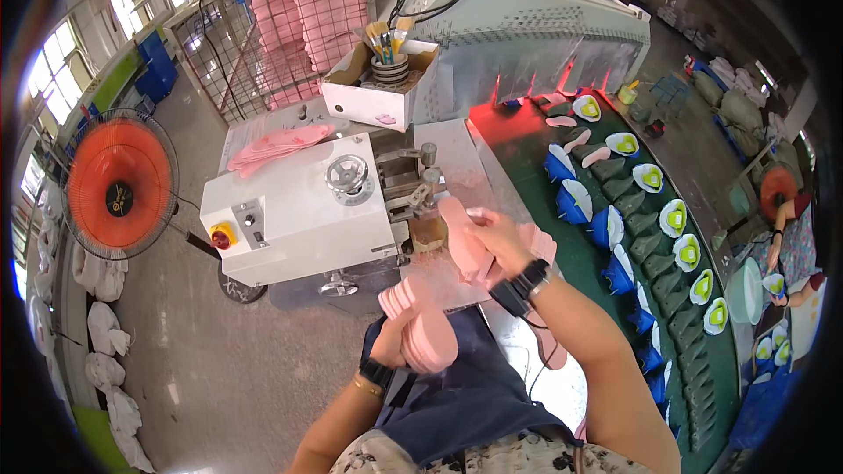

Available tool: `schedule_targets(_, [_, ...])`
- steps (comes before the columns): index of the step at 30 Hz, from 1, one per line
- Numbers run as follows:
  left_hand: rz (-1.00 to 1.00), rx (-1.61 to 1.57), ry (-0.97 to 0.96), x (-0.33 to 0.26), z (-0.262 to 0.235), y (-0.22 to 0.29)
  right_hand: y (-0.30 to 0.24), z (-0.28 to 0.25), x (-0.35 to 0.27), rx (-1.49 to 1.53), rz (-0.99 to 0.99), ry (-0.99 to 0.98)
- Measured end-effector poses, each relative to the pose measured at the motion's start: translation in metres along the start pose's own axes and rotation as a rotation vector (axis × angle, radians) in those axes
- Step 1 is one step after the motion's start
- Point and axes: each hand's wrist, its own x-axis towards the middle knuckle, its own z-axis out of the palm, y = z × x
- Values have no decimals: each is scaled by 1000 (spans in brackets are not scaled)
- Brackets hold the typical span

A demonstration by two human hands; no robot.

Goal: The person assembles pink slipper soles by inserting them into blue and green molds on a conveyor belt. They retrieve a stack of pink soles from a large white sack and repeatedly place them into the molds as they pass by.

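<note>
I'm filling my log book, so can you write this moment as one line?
left hand: holds pink insole stack | right hand: holds pink insole near white machine

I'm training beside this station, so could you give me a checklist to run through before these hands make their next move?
1. Left hand gripping its stack of pink insoles: ok.
2. Right hand holding a single pink insole near the metal fittings: ok on the hold; exact count cannot tell.
3. Insole's tip clear of those fittings: cannot tell.
4. White machine switched off at its red-and-yellow knob: cannot tell.
5. Wrists bare: not ok; the left wears a bracelet.
</note>
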Motion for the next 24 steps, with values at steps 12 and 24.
schedule_targets(12, [-101,-45,6,-23,-15,-24,-10,-11,55,-706,-364,295])
schedule_targets(24, [-125,44,35,-17,18,-5,-12,-10,139,63,7,275])
